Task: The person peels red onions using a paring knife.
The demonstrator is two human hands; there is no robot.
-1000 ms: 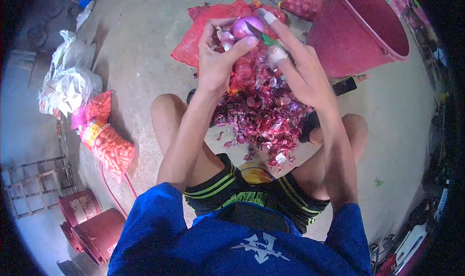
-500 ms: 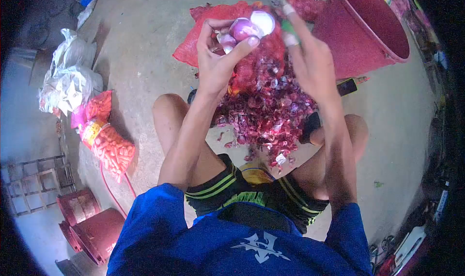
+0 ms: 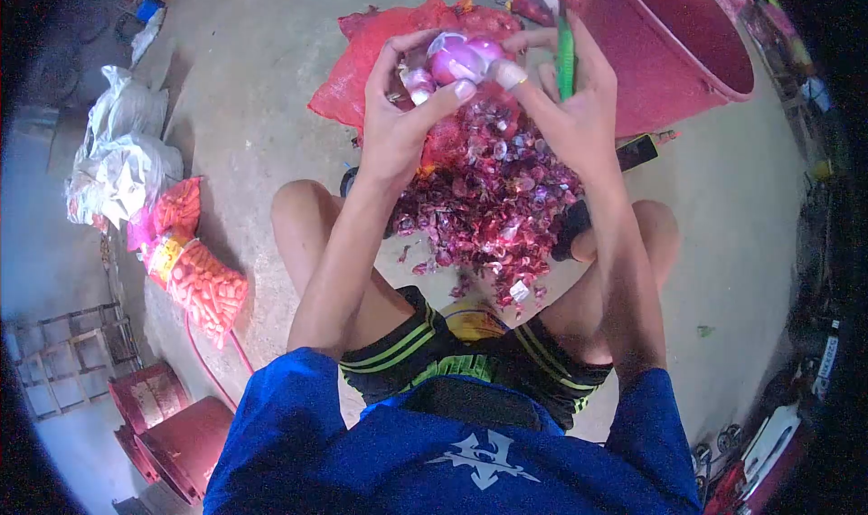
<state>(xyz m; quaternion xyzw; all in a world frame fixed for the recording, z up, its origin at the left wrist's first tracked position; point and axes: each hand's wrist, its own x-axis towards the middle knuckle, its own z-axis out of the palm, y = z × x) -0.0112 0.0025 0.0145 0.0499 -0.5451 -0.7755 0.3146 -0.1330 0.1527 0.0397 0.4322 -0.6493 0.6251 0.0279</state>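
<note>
My left hand (image 3: 398,108) is closed around several red onions (image 3: 457,63), purple and shiny, with pale patches showing. Against their right side rest the thumb and a finger of my right hand (image 3: 579,108), and a pale wrap covers that thumb's tip. A green-handled knife (image 3: 566,58) is tucked upright among the right hand's other fingers; its blade is hard to make out. Beneath both hands, a heap of onion skins (image 3: 497,207) spreads over the floor between my legs. A red mesh sack (image 3: 339,90) lies behind my left hand.
A large red tub (image 3: 651,54) stands tilted at the back right, with a dark phone-like object (image 3: 637,152) near its base. On the left are a bag of carrots (image 3: 203,284) and white plastic bags (image 3: 127,167). Red containers (image 3: 185,434) sit at the lower left.
My right hand has come left to the onions, its thumb and finger now touching them. The green handle shows more clearly. My left hand keeps its hold, and the view has shifted slightly.
</note>
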